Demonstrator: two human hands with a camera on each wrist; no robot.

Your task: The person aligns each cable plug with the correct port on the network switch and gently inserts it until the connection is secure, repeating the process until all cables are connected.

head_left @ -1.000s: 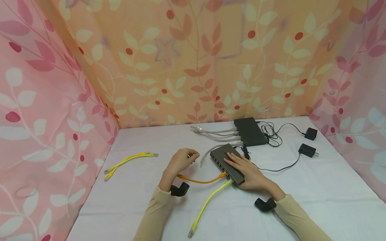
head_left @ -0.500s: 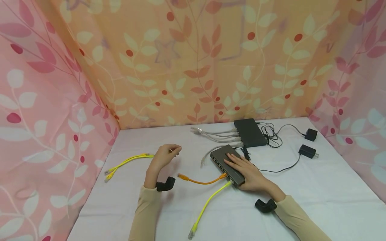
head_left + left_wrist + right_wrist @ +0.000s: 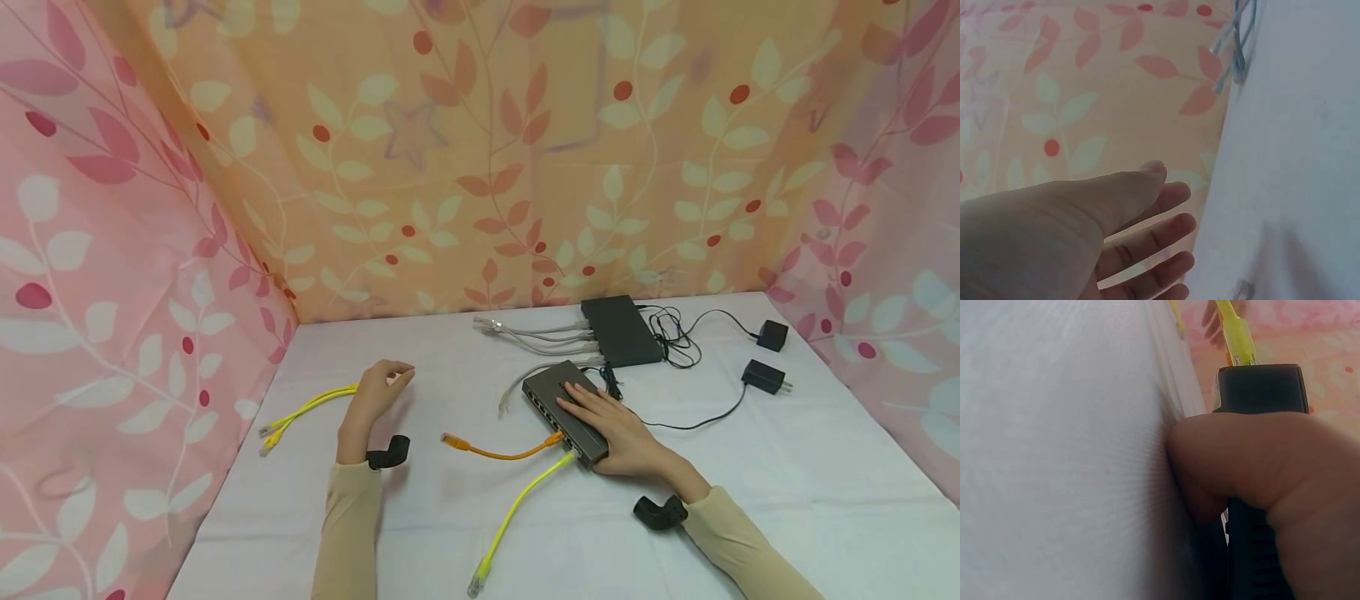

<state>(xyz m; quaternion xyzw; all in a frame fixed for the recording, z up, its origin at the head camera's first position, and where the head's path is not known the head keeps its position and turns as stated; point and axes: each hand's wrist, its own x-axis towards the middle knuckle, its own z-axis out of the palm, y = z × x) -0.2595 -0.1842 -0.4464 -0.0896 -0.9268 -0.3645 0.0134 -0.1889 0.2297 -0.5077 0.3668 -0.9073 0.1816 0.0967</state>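
A dark grey network switch (image 3: 555, 392) lies on the white table with my right hand (image 3: 618, 429) spread across its top. The right fingers lie straight on the casing, and the thumb (image 3: 1222, 450) is against its side near the tabletop. From the switch's ports run an orange network cable (image 3: 502, 455) and a yellow-green network cable (image 3: 517, 508), their other ends loose. My left hand (image 3: 372, 400) is over the right end of some yellow network cables (image 3: 307, 406), hiding that end. In the left wrist view, the left hand's fingers (image 3: 1154, 237) are loosely bent, holding nothing.
Farther back sits a black network box (image 3: 622, 329) with several grey cables (image 3: 540, 333) plugged in. Two black power adapters (image 3: 765, 375) with cords lie at the right. Patterned curtains (image 3: 480, 167) enclose the table (image 3: 420, 533) at the back and sides.
My left hand has moved left, away from the orange cable's loose end and over to the yellow cables. The right hand and the switch have stayed in place.
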